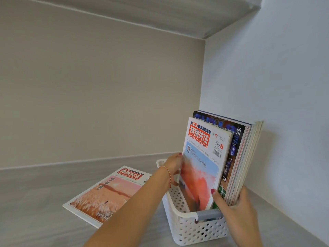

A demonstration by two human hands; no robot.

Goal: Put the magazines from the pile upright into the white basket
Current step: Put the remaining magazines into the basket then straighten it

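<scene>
A white perforated basket (197,229) with a grey handle stands on the grey surface near the right wall. Several magazines stand upright in it. The front one (203,166) has a red title block and a blue-and-orange cover. My left hand (173,166) grips that front magazine's left edge, above the basket's far rim. My right hand (235,209) clasps the near bottom corner of the upright stack (243,157), thumb on the front covers. One magazine (108,195) with an orange field cover lies flat to the left of the basket.
A beige back wall and a pale right wall meet in a corner just behind the basket. The grey surface (35,202) stretches to the left of the flat magazine.
</scene>
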